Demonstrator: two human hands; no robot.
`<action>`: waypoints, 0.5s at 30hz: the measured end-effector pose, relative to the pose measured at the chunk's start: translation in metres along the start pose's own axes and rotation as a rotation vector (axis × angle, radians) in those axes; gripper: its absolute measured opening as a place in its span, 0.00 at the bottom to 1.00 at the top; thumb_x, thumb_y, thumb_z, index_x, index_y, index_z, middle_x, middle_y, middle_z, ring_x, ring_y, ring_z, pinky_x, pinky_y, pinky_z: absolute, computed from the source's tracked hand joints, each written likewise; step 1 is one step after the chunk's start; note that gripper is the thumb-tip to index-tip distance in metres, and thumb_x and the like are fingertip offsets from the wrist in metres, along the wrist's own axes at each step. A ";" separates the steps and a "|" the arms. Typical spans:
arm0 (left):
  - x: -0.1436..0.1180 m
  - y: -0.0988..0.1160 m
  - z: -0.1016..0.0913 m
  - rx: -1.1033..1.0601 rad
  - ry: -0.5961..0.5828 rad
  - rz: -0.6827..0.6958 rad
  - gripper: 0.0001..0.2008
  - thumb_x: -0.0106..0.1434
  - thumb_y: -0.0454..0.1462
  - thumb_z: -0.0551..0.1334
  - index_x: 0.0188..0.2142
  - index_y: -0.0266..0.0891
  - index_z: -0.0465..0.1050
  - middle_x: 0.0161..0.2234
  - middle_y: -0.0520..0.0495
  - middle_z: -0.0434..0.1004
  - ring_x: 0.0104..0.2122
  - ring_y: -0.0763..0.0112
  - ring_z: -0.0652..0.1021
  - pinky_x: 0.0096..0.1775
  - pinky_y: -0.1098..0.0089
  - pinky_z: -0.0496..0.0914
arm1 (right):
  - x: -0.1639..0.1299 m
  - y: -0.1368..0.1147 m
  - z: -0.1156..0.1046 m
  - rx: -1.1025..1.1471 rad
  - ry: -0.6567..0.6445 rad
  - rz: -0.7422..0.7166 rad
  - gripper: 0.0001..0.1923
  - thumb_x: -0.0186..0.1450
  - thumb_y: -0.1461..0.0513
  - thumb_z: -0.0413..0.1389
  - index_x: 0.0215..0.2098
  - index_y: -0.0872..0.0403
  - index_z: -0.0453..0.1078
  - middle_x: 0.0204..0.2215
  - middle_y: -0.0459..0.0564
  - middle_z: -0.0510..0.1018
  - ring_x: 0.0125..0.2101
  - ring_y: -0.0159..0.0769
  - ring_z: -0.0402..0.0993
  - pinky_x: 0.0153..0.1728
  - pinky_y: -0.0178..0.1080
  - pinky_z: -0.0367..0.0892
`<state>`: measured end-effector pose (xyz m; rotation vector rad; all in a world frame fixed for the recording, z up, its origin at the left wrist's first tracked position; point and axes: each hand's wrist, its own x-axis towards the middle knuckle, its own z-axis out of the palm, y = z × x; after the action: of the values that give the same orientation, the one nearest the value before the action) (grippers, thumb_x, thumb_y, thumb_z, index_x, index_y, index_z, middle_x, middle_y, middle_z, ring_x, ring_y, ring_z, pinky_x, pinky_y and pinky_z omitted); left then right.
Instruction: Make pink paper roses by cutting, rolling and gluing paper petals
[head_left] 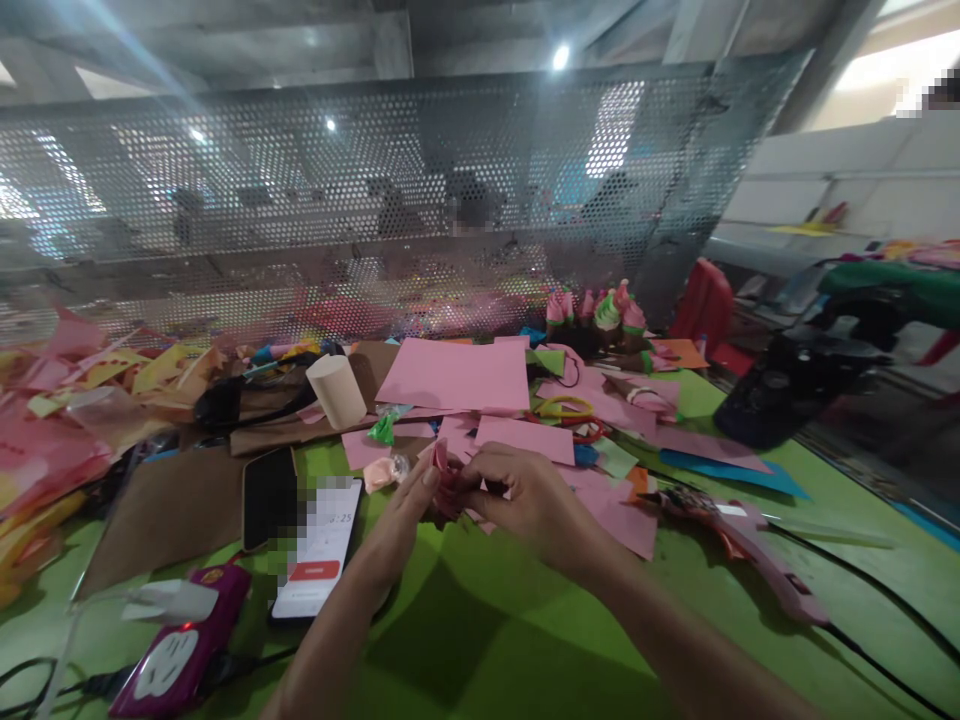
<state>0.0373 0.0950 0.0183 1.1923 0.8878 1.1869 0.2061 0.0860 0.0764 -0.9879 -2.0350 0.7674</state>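
Just above the table's near middle, both hands meet around a small folded pink paper piece [444, 478]. My left hand [409, 510] supports it from the left, its fingers closed against the paper. From the right, my right hand [529, 498] pinches the paper between thumb and fingers. Something dark brown shows beneath the piece, partly hidden by the fingers. Pink paper sheets [457, 375] lie just beyond the hands, with yellow-handled scissors [566, 408] among them. A pink glue gun [776, 565] rests to the right, its cord trailing off.
On the green table [450, 640], a lit phone [322, 550] and a dark phone [270, 497] lie left, near a purple power strip [187, 640]. A cream roll [336, 392] stands behind. Paper cupcake shapes [607, 312] stand before the perforated metal screen [300, 220]. Paper scraps [52, 430] heap up far left.
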 end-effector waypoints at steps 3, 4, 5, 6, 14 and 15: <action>0.002 -0.001 0.002 -0.008 0.013 0.018 0.29 0.56 0.57 0.61 0.47 0.39 0.75 0.39 0.43 0.78 0.33 0.63 0.77 0.29 0.69 0.67 | 0.000 0.001 0.000 -0.012 0.033 -0.039 0.14 0.59 0.75 0.59 0.34 0.52 0.78 0.28 0.45 0.76 0.31 0.32 0.74 0.30 0.31 0.66; 0.003 -0.001 0.003 -0.002 0.005 0.022 0.28 0.56 0.58 0.61 0.45 0.38 0.75 0.39 0.43 0.78 0.34 0.62 0.76 0.30 0.69 0.67 | 0.000 0.002 0.000 -0.026 0.045 -0.051 0.14 0.59 0.75 0.58 0.35 0.51 0.78 0.29 0.45 0.76 0.31 0.32 0.74 0.31 0.31 0.66; 0.004 0.000 0.003 0.007 -0.005 0.026 0.27 0.56 0.58 0.61 0.43 0.38 0.76 0.37 0.43 0.78 0.34 0.61 0.76 0.30 0.68 0.67 | 0.000 0.003 0.001 -0.045 0.059 -0.063 0.14 0.59 0.75 0.58 0.35 0.51 0.78 0.29 0.45 0.76 0.32 0.32 0.74 0.31 0.31 0.66; 0.005 0.001 0.004 0.015 -0.014 0.028 0.27 0.56 0.58 0.61 0.40 0.38 0.76 0.35 0.44 0.77 0.33 0.62 0.75 0.30 0.68 0.66 | -0.001 0.004 0.002 -0.068 0.076 -0.071 0.13 0.59 0.75 0.58 0.34 0.52 0.77 0.29 0.45 0.76 0.32 0.33 0.74 0.31 0.31 0.66; -0.001 0.010 0.007 0.081 -0.124 0.065 0.23 0.59 0.55 0.58 0.39 0.38 0.71 0.29 0.47 0.68 0.28 0.67 0.67 0.30 0.69 0.63 | -0.003 0.008 0.008 -0.144 0.150 -0.020 0.10 0.60 0.73 0.57 0.35 0.52 0.70 0.31 0.45 0.77 0.30 0.32 0.74 0.30 0.32 0.65; -0.002 0.010 0.007 0.088 -0.138 0.064 0.22 0.60 0.55 0.58 0.39 0.39 0.70 0.29 0.47 0.68 0.27 0.67 0.67 0.30 0.69 0.62 | -0.003 0.008 0.009 -0.143 0.150 -0.017 0.10 0.60 0.72 0.57 0.35 0.52 0.70 0.31 0.45 0.78 0.30 0.32 0.74 0.30 0.32 0.65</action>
<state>0.0416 0.0913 0.0296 1.3653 0.8098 1.1112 0.2035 0.0858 0.0640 -1.0741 -1.9856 0.5283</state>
